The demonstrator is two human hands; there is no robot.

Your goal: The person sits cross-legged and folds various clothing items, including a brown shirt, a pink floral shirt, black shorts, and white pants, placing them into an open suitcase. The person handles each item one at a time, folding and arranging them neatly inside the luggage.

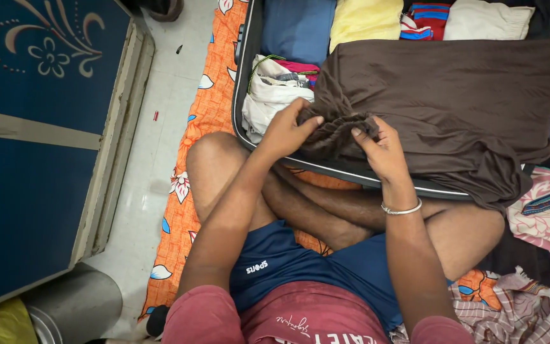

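1. My left hand (pixel 286 132) sits at the centre of the frame, fingers closed on the bunched waistband of the brown garment (pixel 440 102).
2. My right hand (pixel 382 150) is just beside it, thumb and fingers pinched on the same gathered edge, a silver bangle (pixel 402 209) on the wrist below.
3. The brown garment lies spread across the open suitcase (pixel 244 76), filling the centre and right of the frame, with one corner drooping over the near rim towards my knee.
4. I judge the cloth soft, light and limp: it sags and creases wherever it is unsupported, so it will not keep a shape by itself. It is not fragile or slippery.
5. The elastic waistband looks like the firmest place to grip, and both hands are already there.
6. At the upper edge of the frame, folded blue, yellow and white clothes sit in the suitcase. An orange floral mat (pixel 205 108) lies underneath, and a blue cabinet (pixel 33 146) stands at the left.
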